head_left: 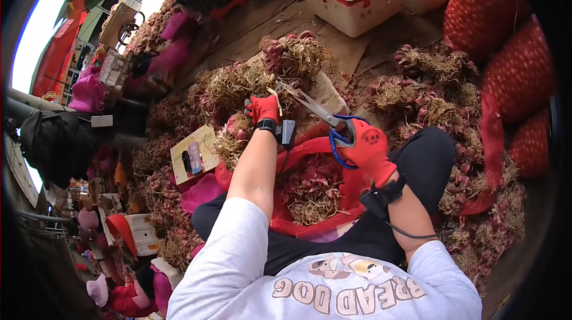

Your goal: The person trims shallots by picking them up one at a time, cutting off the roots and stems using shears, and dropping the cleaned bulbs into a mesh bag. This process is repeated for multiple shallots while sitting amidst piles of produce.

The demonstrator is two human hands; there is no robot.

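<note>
My left hand (262, 109), in a red glove, is closed on a bunch of shallots (235, 81) with dry, straw-like tops. A pale strip sticks up beside its fingers; I cannot make out what it is. In my right hand (368, 148), also gloved in red, are scissors (319, 109) with blue-wrapped handles. Their blades point up and left toward the dry tops, near another shallot bunch (295, 55). Below and between my hands is a red mesh bag (280, 223), its mouth spread around dry trimmings (313, 198) and reddish skins.
Shallot heaps lie on the left (170, 201) and right (447, 93). Full red mesh sacks (485, 10) stand at upper right. A white foam box (351, 16) is ahead. Cardboard (199, 148) with small items lies left. Other people (179, 34) sit along the left.
</note>
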